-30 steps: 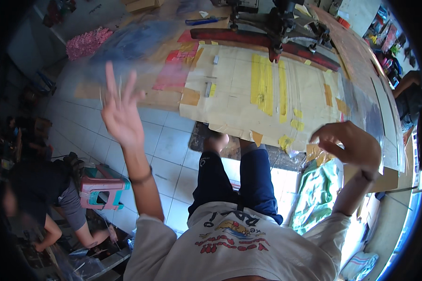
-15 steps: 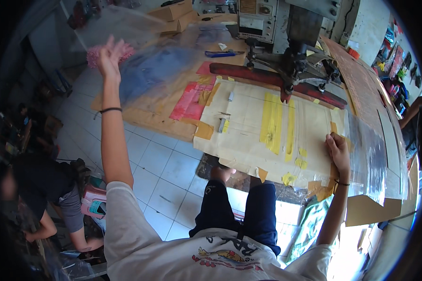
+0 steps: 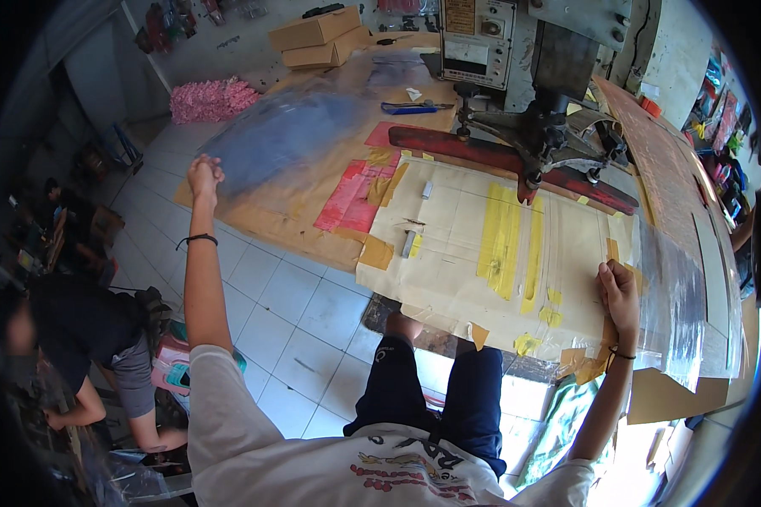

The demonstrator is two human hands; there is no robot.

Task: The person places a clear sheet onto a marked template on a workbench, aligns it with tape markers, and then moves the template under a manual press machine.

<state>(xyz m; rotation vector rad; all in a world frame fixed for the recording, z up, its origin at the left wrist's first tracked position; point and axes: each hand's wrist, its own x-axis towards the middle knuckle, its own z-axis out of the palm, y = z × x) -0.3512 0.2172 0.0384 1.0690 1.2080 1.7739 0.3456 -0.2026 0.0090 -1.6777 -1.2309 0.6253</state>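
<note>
My left hand (image 3: 205,177) is raised at the left edge of the table, its fingers curled in. Beside it lie clear bluish plastic sheets (image 3: 292,127), partly smeared. Whether the fingers grip a sheet I cannot make out. My right hand (image 3: 620,296) is closed, resting by the right edge of a cream board (image 3: 448,279). What is inside that fist, if anything, is hidden. Yellow and brown tape strips (image 3: 500,245) and two small grey blocks (image 3: 410,244) are on the board. Along its far side runs the press's red bar (image 3: 473,152).
The press (image 3: 558,68) stands behind the board. A blue cutter knife (image 3: 416,108), stacked cardboard boxes (image 3: 317,38) and red tape (image 3: 347,196) lie on the table. A pink bundle (image 3: 214,100) is beyond its left end. Clear sheets (image 3: 672,304) hang at right. Another person (image 3: 84,346) works at lower left.
My left hand has come down and its spread fingers have curled in. The clear sheet that was in the air at upper left no longer shows there. My right hand stays by the board's edge.
</note>
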